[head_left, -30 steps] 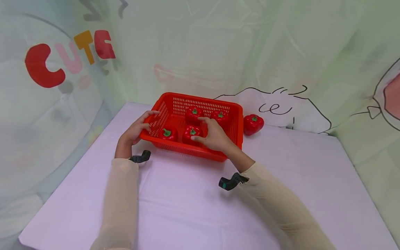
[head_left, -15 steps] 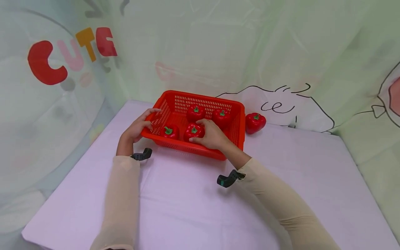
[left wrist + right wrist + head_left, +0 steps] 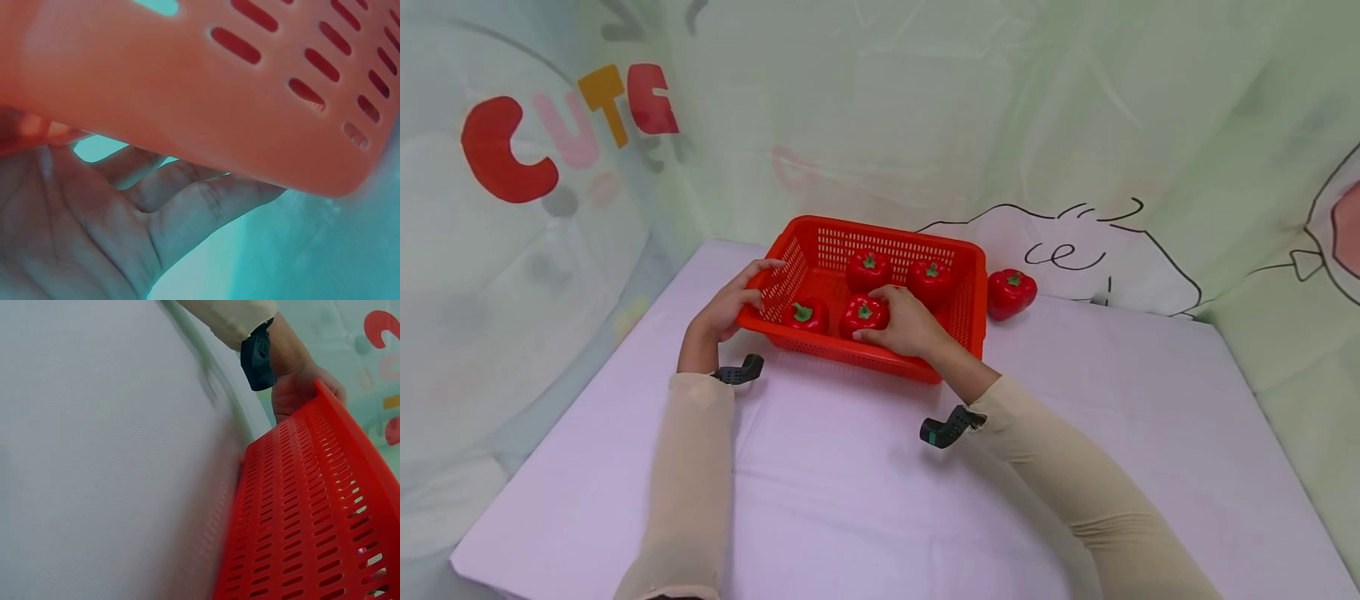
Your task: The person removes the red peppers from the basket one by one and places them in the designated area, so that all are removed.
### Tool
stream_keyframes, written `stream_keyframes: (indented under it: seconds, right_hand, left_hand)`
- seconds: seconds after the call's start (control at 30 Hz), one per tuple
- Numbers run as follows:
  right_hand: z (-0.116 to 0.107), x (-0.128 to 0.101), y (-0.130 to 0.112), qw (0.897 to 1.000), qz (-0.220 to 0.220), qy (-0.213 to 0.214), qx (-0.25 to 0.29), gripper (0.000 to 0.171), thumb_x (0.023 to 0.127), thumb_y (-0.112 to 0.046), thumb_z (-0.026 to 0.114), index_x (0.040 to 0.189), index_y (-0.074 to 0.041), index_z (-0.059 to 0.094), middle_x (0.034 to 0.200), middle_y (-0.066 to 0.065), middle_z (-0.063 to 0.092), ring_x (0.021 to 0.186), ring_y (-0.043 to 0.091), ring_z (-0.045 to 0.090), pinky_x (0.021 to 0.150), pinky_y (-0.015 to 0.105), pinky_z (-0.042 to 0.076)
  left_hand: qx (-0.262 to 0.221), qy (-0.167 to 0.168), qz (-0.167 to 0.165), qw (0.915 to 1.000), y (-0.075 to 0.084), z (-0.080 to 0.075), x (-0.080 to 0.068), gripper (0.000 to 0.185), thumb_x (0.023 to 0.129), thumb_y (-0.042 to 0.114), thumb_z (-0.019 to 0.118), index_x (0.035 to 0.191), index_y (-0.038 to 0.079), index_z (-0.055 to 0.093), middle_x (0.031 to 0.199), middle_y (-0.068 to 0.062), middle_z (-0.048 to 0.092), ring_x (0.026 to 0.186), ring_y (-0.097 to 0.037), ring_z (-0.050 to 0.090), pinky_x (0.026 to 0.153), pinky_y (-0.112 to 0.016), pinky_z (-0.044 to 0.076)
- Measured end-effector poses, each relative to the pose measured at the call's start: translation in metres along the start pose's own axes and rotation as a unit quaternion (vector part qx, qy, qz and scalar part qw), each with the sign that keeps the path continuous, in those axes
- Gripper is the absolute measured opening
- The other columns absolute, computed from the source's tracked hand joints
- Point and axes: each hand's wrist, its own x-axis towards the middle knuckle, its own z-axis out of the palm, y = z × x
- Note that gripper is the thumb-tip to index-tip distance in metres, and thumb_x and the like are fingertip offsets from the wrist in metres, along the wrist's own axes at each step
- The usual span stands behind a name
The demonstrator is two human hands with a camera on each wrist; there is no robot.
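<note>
A red plastic basket (image 3: 827, 346) with slotted walls sits towards the back of the table. At its left end my left hand (image 3: 726, 307) grips the rim; in the left wrist view the fingers pass beneath the basket's edge (image 3: 156, 94). Inside, my right hand (image 3: 912, 325) holds a red bell pepper (image 3: 861, 318) near the front wall, thumb in front and fingers behind. Three more red bell peppers lie in the basket: one at front left (image 3: 806, 316), one at the back (image 3: 868, 271) and one at back right (image 3: 929, 283). The right wrist view shows only the basket's outer wall (image 3: 287, 512) and the left hand.
Another red bell pepper (image 3: 1011, 294) lies on the table just right of the basket. A pale cloth (image 3: 835, 500) covers the table. Printed curtains (image 3: 925, 108) hang close behind the basket and on both sides.
My right hand has lowered onto the front pepper and its fingers have closed round it. The left hand has stayed on the basket's rim. The head view has shifted slightly.
</note>
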Motion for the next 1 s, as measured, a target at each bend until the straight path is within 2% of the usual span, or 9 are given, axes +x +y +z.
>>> stream_keyframes:
  seconds: [0.6,0.8,1.0]
  right_hand:
    - [0.0006,-0.0024,0.0013,1.000,-0.004,0.021,0.005,0.075,0.079,-0.035,0.080,0.140,-0.010,0.045,0.138,0.011,0.050,0.128,0.027,0.049,0.096,0.046,0.054]
    - [-0.0015,-0.0056,0.0021,0.999,0.004,0.033,0.026,0.075,0.079,-0.035,0.079,0.140,-0.010,0.045,0.137,0.011,0.051,0.127,0.027,0.049,0.096,0.046,0.055]
    - [-0.0040,-0.0073,0.0034,0.998,0.013,0.044,0.046,0.077,0.078,-0.035,0.080,0.142,-0.012,0.043,0.139,0.010,0.050,0.127,0.027,0.049,0.094,0.045,0.055]
  left_hand:
    - [0.003,0.007,-0.006,1.0000,-0.0002,0.0009,0.0004,0.072,0.083,-0.008,0.040,0.145,0.029,0.039,0.157,-0.007,0.024,0.138,-0.034,0.032,0.083,-0.029,0.059]
    - [0.005,0.007,-0.007,0.9999,-0.0007,0.0014,0.0005,0.072,0.083,-0.008,0.040,0.146,0.028,0.039,0.157,-0.007,0.023,0.138,-0.035,0.032,0.086,-0.032,0.059]
    - [0.003,0.006,-0.007,1.0000,-0.0008,0.0007,0.0005,0.072,0.083,-0.007,0.040,0.146,0.029,0.038,0.157,-0.006,0.024,0.138,-0.034,0.032,0.082,-0.028,0.059]
